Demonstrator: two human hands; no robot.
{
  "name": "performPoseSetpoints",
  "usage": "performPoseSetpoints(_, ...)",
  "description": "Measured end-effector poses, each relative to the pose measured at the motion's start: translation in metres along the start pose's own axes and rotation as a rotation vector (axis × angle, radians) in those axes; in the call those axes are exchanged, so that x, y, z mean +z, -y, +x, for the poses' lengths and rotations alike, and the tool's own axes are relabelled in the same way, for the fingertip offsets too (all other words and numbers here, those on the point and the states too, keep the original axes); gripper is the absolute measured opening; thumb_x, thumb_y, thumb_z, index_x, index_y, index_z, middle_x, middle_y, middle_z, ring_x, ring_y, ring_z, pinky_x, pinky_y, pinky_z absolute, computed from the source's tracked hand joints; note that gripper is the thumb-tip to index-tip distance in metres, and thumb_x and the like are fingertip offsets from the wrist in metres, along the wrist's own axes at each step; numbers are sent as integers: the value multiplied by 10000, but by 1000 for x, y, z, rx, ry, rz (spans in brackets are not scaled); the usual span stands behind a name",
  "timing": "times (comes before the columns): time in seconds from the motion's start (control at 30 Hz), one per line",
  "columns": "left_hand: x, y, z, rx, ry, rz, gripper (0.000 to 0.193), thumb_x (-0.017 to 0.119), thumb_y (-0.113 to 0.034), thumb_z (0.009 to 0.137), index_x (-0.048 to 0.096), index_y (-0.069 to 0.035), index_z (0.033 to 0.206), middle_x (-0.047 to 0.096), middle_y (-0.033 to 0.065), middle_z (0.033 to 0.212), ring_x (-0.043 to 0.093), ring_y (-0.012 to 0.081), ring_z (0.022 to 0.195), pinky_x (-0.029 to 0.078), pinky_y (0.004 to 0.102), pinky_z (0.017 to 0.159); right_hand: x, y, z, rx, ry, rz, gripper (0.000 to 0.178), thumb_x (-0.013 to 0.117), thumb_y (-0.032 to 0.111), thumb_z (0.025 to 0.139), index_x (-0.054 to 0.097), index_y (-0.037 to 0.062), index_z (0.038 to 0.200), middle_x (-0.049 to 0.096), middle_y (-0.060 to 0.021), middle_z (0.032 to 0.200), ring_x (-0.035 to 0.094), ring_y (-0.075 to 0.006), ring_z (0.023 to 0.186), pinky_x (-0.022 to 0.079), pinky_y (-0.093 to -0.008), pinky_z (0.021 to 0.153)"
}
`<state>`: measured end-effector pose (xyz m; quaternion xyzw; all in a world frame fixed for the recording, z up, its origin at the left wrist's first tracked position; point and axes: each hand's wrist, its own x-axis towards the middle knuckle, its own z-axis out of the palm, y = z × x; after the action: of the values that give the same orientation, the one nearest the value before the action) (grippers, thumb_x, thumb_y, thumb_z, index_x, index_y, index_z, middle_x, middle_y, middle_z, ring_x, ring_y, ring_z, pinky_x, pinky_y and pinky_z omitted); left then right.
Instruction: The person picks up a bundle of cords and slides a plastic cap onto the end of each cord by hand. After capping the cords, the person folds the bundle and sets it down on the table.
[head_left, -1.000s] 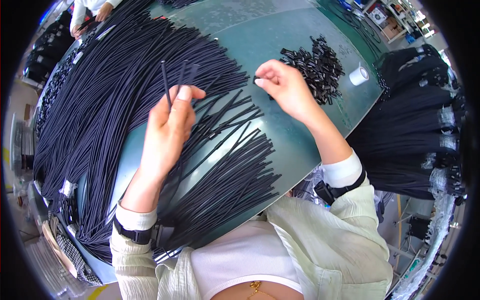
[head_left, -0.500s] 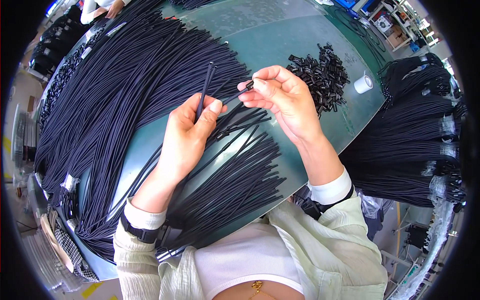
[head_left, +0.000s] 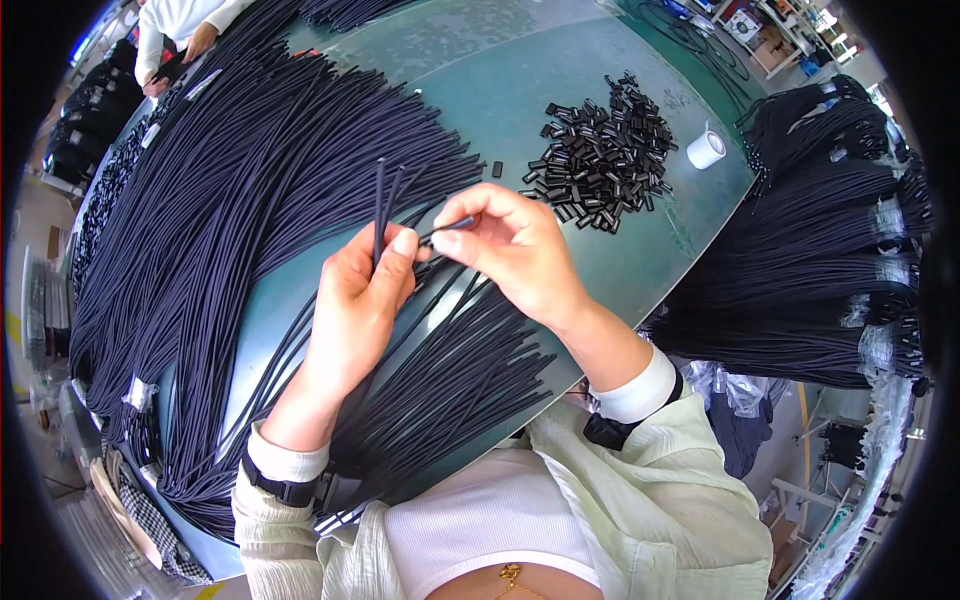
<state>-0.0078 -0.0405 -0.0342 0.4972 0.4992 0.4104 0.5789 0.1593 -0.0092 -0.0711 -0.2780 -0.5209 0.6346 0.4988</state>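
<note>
My left hand is closed round a few thin black cords, whose ends stick up past the thumb. Close beside it, my right hand pinches a black cord between thumb and fingertips, near the left thumb. Whether a small black clip is also in that pinch is hidden by the fingers. Below the hands a smaller bunch of black cords lies on the green tabletop. Beyond the right hand is a pile of small black clips, with one loose clip apart from it.
A large spread of black cords covers the table's left side. A white roll stands near the right edge. More cord bundles hang beyond that edge. At the far left, another person's hands are over the table.
My right hand has moved left and down toward my left hand; the clip seen in its fingers before is no longer visible. My left hand has shifted slightly down and left.
</note>
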Motion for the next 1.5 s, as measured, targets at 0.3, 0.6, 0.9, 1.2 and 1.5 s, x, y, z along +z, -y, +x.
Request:
performPoseSetpoints(0.3,-31,8,1,-36,51,226,250,493,-250,975,579,-34,885,432,-71,614,335,6,525,259,175,471,-30,24,15,35,42,-283,176,651,108,852,670,5,994,655,-35,868,581,-70,741,453,-199,641)
performPoseSetpoints(0.6,-30,-6,6,50,-180,86,252,472,-245,983,595,-50,881,436,-66,609,337,6,519,269,175,475,-116,17,56,-335,318,-1723,169,665,129,799,646,84,961,587,-37,775,572,-110,654,472,-300,599)
performPoseSetpoints(0.9,-13,3,5,35,-49,23,221,500,-226,972,593,-47,882,417,-87,663,312,0,563,263,167,510,-44,34,51,163,28,-311,144,626,133,869,625,37,976,650,-94,933,641,-155,776,542,-306,697)
performPoseSetpoints(1.2,-11,8,5,109,-27,130,246,503,-282,968,594,-75,872,355,-103,565,273,-9,483,194,179,433,-21,34,34,95,-31,74,172,579,105,905,579,-12,1030,651,-144,964,664,-188,826,561,-298,762)
performPoseSetpoints(1.5,-13,3,1,118,-53,268,184,545,-161,942,605,-7,861,476,-67,651,377,14,615,332,187,552,-18,44,25,-59,40,-242,114,609,41,870,583,-15,967,648,-92,898,642,-128,782,538,-253,703)
